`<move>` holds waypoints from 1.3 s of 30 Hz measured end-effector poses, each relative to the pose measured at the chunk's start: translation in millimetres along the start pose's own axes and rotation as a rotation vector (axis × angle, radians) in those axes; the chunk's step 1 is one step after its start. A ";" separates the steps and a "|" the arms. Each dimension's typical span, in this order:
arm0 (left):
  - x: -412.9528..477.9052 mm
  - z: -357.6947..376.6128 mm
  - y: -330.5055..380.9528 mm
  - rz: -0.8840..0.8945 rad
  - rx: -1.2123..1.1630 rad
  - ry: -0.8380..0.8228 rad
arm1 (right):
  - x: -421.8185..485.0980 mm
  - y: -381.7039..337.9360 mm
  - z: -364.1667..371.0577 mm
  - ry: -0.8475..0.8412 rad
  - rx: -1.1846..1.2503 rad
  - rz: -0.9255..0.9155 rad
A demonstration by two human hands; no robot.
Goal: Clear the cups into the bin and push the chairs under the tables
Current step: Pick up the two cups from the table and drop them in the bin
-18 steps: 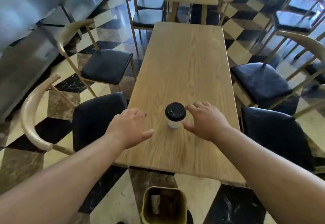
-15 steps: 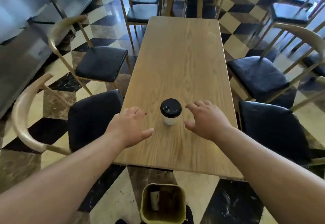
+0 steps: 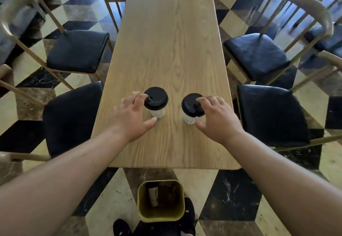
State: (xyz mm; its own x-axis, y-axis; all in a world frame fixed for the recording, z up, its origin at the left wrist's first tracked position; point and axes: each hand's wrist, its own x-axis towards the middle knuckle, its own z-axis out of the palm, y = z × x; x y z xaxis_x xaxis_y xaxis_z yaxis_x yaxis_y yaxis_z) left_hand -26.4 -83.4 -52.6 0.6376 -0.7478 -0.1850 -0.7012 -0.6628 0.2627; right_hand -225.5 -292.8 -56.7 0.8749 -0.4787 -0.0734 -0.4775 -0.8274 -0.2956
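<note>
Both hands now curl, grips seemingly unclosed, around two cups [image 3: 156, 102] mid-table [image 3: 172, 41], edges clear.

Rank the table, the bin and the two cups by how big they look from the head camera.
1. Table.
2. Bin.
3. Left cup and right cup: they look alike, so no ranking.
</note>
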 end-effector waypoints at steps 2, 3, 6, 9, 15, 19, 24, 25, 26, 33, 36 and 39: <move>10.7 1.5 3.8 -0.015 -0.046 0.025 | 2.8 5.1 4.6 0.017 0.009 -0.012; 16.3 1.8 5.5 -0.018 -0.070 0.038 | 4.4 6.8 6.5 0.020 0.025 -0.012; 32.8 4.9 9.9 -0.016 -0.111 0.052 | 12.9 8.9 12.8 -0.014 0.099 0.013; 48.1 9.2 13.7 -0.015 -0.095 -0.001 | 23.5 6.9 21.2 -0.077 0.161 0.083; 66.1 20.6 14.5 0.021 0.081 -0.152 | 43.3 -0.6 37.3 -0.125 0.116 0.129; 63.0 20.4 14.3 0.016 0.065 -0.136 | 44.7 -6.7 40.8 -0.076 0.089 0.111; 25.1 18.2 6.0 0.034 0.037 -0.174 | 22.3 -22.6 48.1 -0.088 0.081 0.030; 14.4 19.5 3.1 0.028 0.025 -0.179 | 16.8 -27.0 50.3 -0.094 0.087 0.016; 3.5 21.3 0.1 0.021 0.016 -0.181 | 11.4 -31.6 52.9 -0.100 0.098 0.001; -67.3 44.5 -18.3 -0.040 0.013 -0.201 | -27.5 -62.4 71.9 -0.114 0.130 -0.002; -97.8 49.3 -22.4 -0.049 0.015 -0.201 | -46.2 -75.4 74.9 -0.139 0.100 -0.041; -120.2 49.7 -29.5 -0.032 0.015 -0.211 | -64.2 -86.5 76.7 -0.163 0.095 -0.067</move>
State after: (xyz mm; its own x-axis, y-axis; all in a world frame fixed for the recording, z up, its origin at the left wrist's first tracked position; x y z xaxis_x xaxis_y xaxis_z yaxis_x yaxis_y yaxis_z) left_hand -98.2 24.2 -85.2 0.5801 -0.7166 -0.3872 -0.6871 -0.6858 0.2398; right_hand -234.2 -168.0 -99.5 0.9097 -0.3632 -0.2014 -0.4147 -0.8207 -0.3931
